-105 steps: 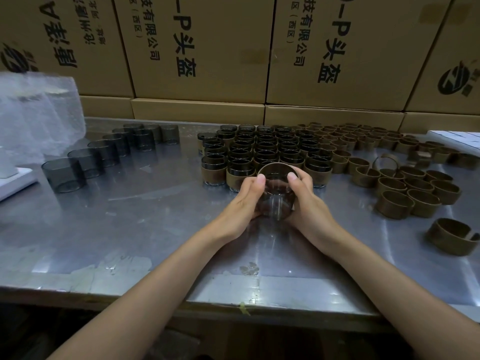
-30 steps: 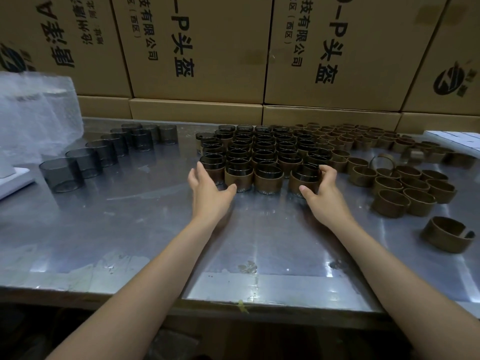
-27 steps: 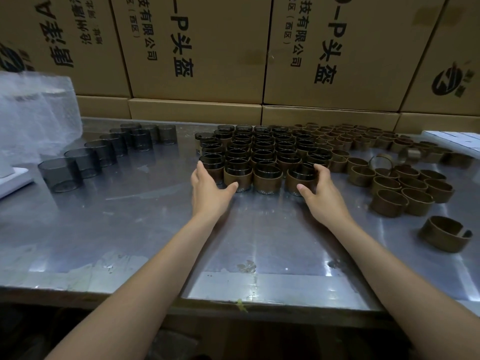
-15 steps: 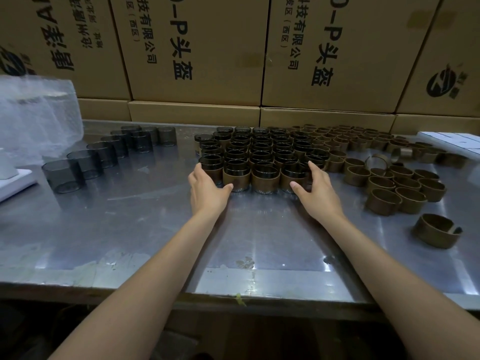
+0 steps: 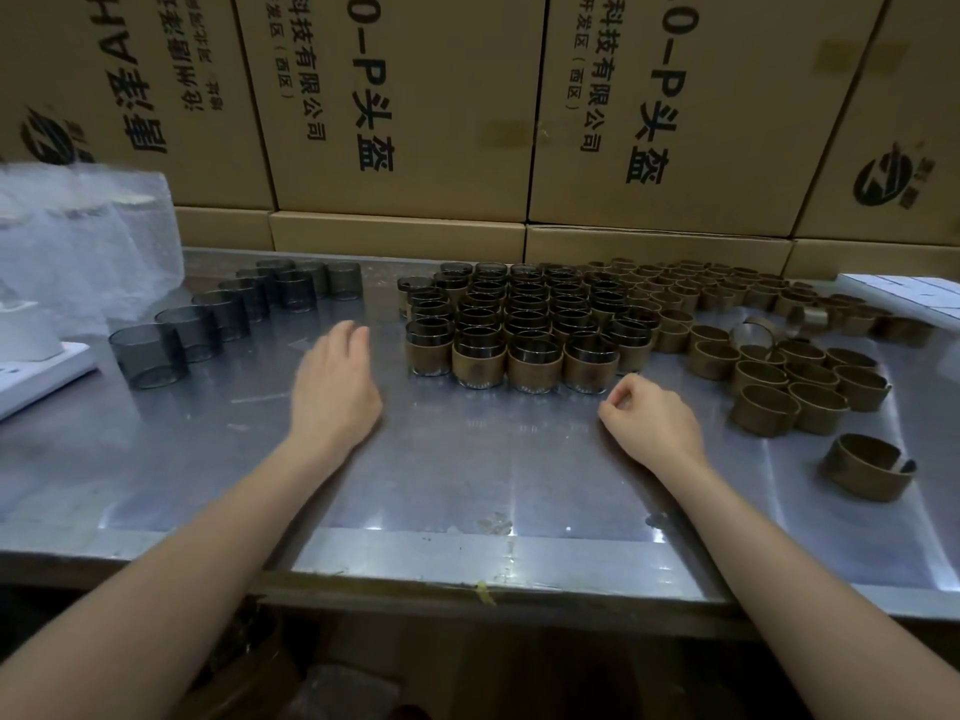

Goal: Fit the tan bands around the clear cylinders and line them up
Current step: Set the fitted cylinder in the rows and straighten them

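A packed block of banded cylinders (image 5: pixel 519 324) stands in rows at the middle of the steel table (image 5: pixel 467 459); its front row (image 5: pixel 535 363) holds several side by side. Bare smoky clear cylinders (image 5: pixel 150 353) run in a diagonal line at the left. Loose tan bands (image 5: pixel 769 407) lie in a heap at the right, one apart (image 5: pixel 867 467) near the front. My left hand (image 5: pixel 335 381) hovers empty, fingers relaxed, between the bare cylinders and the block. My right hand (image 5: pixel 647 415) rests on the table just in front of the block's right corner, fingers loosely curled, holding nothing.
Stacked cardboard boxes (image 5: pixel 415 111) wall off the back of the table. A bubble-wrap bag (image 5: pixel 78 236) and a white object (image 5: pixel 36 366) sit at the far left. A white tray (image 5: pixel 904 293) lies at the back right.
Both hands have let go of the front row of banded cylinders. My left hand moved left toward the bare cylinders; my right hand drew back toward me and curled.
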A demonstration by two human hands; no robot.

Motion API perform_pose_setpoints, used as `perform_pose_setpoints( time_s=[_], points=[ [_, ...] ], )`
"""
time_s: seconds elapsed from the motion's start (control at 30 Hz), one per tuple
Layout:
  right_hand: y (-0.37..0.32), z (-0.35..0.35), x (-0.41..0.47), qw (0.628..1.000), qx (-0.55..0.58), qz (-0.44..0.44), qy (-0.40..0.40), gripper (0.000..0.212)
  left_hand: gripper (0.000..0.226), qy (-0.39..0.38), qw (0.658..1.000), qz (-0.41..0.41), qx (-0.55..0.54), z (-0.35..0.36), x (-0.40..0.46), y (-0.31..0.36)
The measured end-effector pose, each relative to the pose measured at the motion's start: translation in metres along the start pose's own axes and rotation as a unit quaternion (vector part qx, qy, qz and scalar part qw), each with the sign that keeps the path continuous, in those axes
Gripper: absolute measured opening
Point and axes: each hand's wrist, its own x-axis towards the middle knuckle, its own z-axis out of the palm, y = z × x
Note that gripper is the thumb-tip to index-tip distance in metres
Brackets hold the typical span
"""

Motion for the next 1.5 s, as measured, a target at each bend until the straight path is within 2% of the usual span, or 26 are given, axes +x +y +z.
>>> perform_pose_setpoints(
  time_s=[0.07, 0.2, 0.37, 0.53, 0.63, 0.77, 0.9, 1.03, 1.1, 1.23, 1.37, 1.5],
  points=[
    [0.000, -0.001, 0.001, 1.000, -0.002, 0.001, 0.000, 0.008, 0.050, -0.001, 0.996, -0.019, 0.083, -0.005, 0.009, -0.032],
    [-0.001, 0.000, 0.002, 1.000, 0.000, 0.003, 0.001, 0.009, 0.049, -0.043, 0.977, -0.149, 0.150, -0.007, 0.015, -0.085],
    [0.000, 0.000, 0.004, 1.000, -0.003, -0.007, 0.000, 0.010, 0.055, -0.066, 0.948, -0.288, 0.119, -0.005, 0.020, -0.110],
    [0.000, 0.001, 0.005, 1.000, -0.002, -0.006, 0.002, 0.010, 0.044, 0.014, 0.951, -0.296, 0.089, -0.005, 0.020, -0.113],
    [0.000, 0.001, 0.005, 1.000, -0.005, -0.002, 0.001, 0.009, 0.033, 0.032, 0.964, -0.246, 0.093, -0.007, 0.015, -0.108],
    [0.001, 0.001, 0.005, 1.000, -0.005, 0.003, 0.001, 0.008, 0.020, 0.047, 0.985, -0.125, 0.105, -0.010, 0.008, -0.096],
    [0.001, 0.001, 0.004, 1.000, -0.003, 0.002, 0.002, 0.008, 0.017, 0.063, 0.997, -0.005, 0.039, -0.018, 0.000, -0.071],
    [0.000, 0.001, 0.004, 1.000, -0.008, -0.006, 0.002, 0.009, 0.018, 0.066, 0.984, 0.168, -0.014, -0.022, -0.008, -0.038],
    [0.000, 0.001, 0.004, 1.000, -0.012, -0.010, 0.005, 0.009, 0.020, 0.055, 0.973, 0.222, -0.039, -0.023, -0.012, -0.023],
    [0.001, 0.002, 0.005, 1.000, -0.017, -0.014, 0.009, 0.010, 0.033, 0.027, 0.956, 0.272, -0.110, -0.026, -0.022, 0.012],
    [0.002, 0.003, 0.007, 0.999, -0.024, -0.021, 0.003, 0.009, 0.029, 0.023, 0.942, 0.299, -0.152, -0.024, -0.033, 0.050],
    [0.000, 0.004, 0.007, 0.998, -0.001, -0.049, -0.037, 0.010, 0.031, 0.004, 0.929, 0.314, -0.196, -0.018, -0.042, 0.091]
  ],
)
